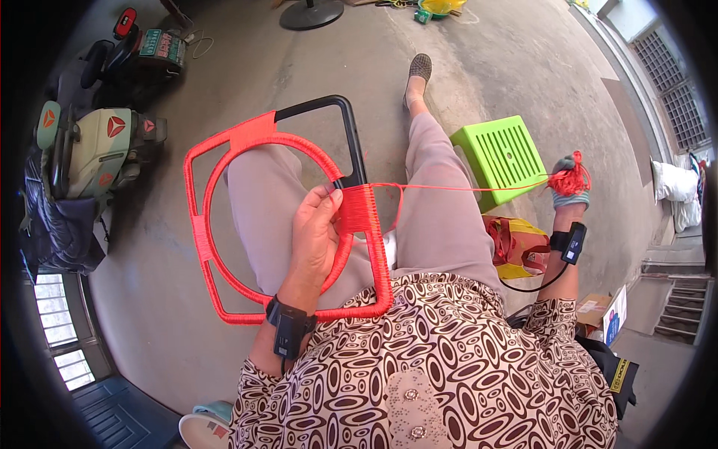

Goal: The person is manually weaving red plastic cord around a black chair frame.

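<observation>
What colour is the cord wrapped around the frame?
The cord is bright red, while the frame's bare corner is black; the head view shows it.

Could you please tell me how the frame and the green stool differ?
The frame is mostly wrapped in red cord, leaving a black corner bare; the stool is bright green. The frame has an open ring inside; the stool has a slotted top. The left hand holds the frame; the stool stands on the floor. Both have rounded corners.

Oval-patterned blouse, greyish trousers, black wrist devices.
</observation>
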### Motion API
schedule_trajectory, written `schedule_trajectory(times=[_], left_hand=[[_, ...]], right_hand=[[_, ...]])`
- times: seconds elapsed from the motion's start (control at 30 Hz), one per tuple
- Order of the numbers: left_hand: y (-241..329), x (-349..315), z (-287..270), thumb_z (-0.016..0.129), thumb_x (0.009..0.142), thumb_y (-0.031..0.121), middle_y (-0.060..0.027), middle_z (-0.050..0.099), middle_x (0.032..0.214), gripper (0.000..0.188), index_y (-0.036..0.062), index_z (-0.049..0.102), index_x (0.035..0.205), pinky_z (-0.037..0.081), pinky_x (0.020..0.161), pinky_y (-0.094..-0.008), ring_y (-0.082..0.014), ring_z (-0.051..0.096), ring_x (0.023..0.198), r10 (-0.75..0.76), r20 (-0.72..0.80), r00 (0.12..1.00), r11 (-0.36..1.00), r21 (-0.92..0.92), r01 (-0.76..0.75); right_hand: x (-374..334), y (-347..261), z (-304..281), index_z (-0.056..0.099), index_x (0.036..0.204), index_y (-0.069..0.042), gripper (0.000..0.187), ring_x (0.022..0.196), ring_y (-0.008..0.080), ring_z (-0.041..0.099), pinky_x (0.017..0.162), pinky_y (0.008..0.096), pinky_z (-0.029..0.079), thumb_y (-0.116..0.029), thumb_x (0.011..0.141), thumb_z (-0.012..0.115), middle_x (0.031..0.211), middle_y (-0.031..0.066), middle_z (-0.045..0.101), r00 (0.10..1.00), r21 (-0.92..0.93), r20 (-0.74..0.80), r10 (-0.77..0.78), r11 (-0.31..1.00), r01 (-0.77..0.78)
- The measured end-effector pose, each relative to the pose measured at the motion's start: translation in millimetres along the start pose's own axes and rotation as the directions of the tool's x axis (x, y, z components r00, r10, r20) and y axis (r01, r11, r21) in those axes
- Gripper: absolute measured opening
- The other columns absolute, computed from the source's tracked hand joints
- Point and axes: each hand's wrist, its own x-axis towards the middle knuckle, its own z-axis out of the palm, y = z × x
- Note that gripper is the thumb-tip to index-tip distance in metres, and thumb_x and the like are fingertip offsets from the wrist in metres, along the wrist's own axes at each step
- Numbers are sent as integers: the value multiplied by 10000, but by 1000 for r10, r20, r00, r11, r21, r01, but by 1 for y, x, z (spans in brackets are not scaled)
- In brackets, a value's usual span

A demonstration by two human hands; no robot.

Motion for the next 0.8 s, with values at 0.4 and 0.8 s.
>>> schedule_trajectory(times=[0.4, 0.8], left_hand=[[-3, 4, 1, 563, 915, 99, -44, 634, 909, 123, 55, 520, 1022, 514, 678, -257, -112, 611, 760, 14, 12, 1000, 1000, 25, -14], [3, 2, 0, 576, 908, 106, -38, 630, 879, 104, 64, 531, 992, 511, 698, -252, -113, 608, 756, 4, 19, 1000, 999, -39, -3]], right_hand=[[-152, 240, 69, 577, 1059, -22, 407, 525, 121, 557, 482, 237, 472, -399, 922, 503, 685, 41, 574, 479, -946, -84, 874, 80, -313], [-108, 207, 65, 544, 974, -78, 243, 415, 75, 409, 391, 208, 357, -300, 893, 597, 560, -29, 416, 689, -746, -40, 723, 437, -502]])
